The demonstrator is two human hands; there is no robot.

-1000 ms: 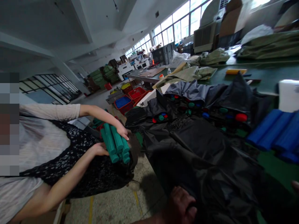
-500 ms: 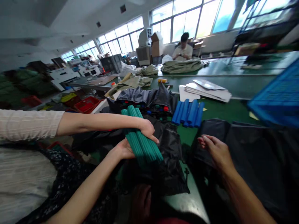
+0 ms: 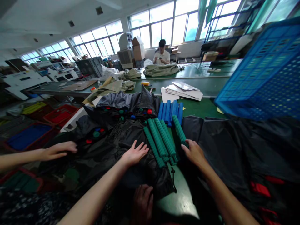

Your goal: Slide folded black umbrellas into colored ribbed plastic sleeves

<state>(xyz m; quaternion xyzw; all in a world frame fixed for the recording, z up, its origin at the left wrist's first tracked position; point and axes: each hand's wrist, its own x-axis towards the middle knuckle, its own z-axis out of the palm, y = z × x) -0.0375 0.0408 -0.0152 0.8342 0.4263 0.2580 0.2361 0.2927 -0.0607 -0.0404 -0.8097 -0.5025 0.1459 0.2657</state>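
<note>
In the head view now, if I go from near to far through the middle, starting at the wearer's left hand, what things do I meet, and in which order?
Left hand → bundle of green ribbed rods → blue rods → stack of white sheets → folded olive cloth → seated person.

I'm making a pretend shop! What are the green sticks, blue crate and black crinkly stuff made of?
Green sticks: maybe foam or soft plastic, dull, with ridges along them.
Blue crate: probably hard plastic, smooth, with holes in stiff walls.
Black crinkly stuff: maybe coated cloth or thin plastic, slightly shiny on its folds.
</note>
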